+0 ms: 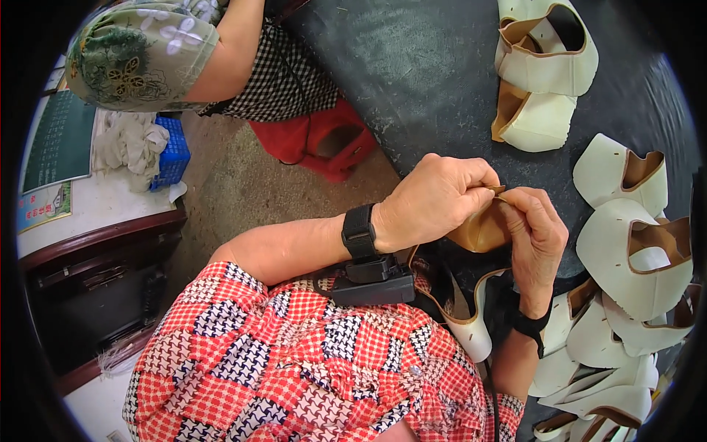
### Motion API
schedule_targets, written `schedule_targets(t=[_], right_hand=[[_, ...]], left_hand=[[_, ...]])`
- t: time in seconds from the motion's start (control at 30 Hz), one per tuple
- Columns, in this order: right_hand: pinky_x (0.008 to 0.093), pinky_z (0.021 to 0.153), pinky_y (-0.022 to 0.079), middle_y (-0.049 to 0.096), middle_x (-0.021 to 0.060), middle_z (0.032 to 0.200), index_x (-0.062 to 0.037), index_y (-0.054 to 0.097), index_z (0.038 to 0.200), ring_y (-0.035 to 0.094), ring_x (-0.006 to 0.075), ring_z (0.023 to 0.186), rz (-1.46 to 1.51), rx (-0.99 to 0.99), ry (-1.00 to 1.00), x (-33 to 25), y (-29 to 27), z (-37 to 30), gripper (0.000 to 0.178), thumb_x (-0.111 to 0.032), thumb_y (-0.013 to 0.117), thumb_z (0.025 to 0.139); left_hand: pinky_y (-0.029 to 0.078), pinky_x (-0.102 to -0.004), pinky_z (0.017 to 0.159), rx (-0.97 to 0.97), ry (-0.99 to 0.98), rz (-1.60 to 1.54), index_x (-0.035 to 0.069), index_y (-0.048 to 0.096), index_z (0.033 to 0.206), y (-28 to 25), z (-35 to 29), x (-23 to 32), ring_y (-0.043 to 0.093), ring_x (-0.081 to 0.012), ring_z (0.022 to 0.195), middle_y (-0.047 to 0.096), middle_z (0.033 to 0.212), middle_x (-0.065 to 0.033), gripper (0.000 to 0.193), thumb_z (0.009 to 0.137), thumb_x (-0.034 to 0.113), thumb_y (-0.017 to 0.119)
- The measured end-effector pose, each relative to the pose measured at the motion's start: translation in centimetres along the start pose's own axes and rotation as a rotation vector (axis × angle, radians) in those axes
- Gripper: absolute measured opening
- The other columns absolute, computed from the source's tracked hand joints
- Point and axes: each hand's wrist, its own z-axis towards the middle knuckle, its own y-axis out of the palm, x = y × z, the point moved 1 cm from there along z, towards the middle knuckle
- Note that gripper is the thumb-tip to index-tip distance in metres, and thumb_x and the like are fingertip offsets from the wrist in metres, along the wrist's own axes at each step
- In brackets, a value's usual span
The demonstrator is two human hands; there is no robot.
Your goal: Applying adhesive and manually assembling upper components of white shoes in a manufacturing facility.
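Left hand (431,202) and right hand (537,234), fingers closed, pinch the tan piece (482,231) by its edge, the rest nearer the checked shirt (294,361).

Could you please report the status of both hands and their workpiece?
Bare left hand, bare right hand: pinching, close together. Smooth tan curved piece: held at its upper edge. Curved white tan-lined pieces: off to the right, on black tabletop.
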Motion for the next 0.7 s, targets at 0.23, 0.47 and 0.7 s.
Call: schedule_targets(t=[0.23,0.47,0.7], right_hand=[[0.0244,0.063,0.046,0.059,0.0055,0.080,-0.0008,0.061,0.087,0.057,0.0143,0.069,0.005,-0.036,0.074,-0.48,0.09,0.34,0.008,-0.001,0.063,0.080],[0.0255,0.061,0.046,0.058,0.0064,0.079,-0.0008,0.061,0.087,0.057,0.0157,0.068,-0.080,-0.041,0.049,-0.56,0.13,0.41,0.007,-0.002,0.063,0.081],[0.0261,0.061,0.046,0.058,0.0068,0.078,-0.0008,0.061,0.087,0.058,0.0166,0.066,-0.059,-0.043,0.087,-0.31,0.16,0.48,0.007,-0.002,0.063,0.080]], left_hand=[[0.048,-0.0227,0.059,0.028,0.158,0.106,0.000,0.062,0.097,-0.23,0.05,-0.28,0.062,-0.0098,0.067,0.066,0.077,-0.0103,0.015,0.084,0.007,0.058],[0.047,-0.0230,0.058,0.014,0.159,0.119,0.000,0.062,0.097,-0.04,0.11,-0.69,0.060,-0.0092,0.065,0.065,0.075,-0.0097,0.015,0.084,0.007,0.058],[0.046,-0.0225,0.056,-0.006,0.113,0.095,0.001,0.062,0.095,-0.10,0.23,-0.49,0.057,-0.0071,0.063,0.063,0.072,-0.0080,0.013,0.085,0.007,0.058]])
